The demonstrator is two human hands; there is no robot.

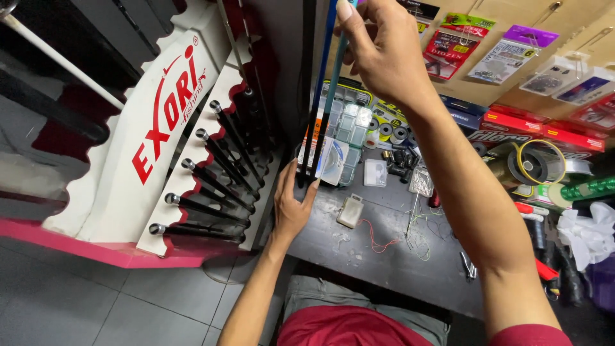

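Head view: the right hand (384, 54), upper centre of the frame, pinches one blue rod (331, 96) held upright, while the left hand (291, 205) closes around its butt end at the edge of the dark surface (359, 250), beside one black rod (307, 96). Risk, as judged: a loose pinch could let the rod tip onto the clear tackle boxes (349, 138), or swing into the rack (160, 128) at left, where five rod butts (211, 186) show.

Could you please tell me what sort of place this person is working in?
Probably a fishing tackle shop's workbench: a rod rack stands beside it, hook packets hang above, and line spools crowd the bench.
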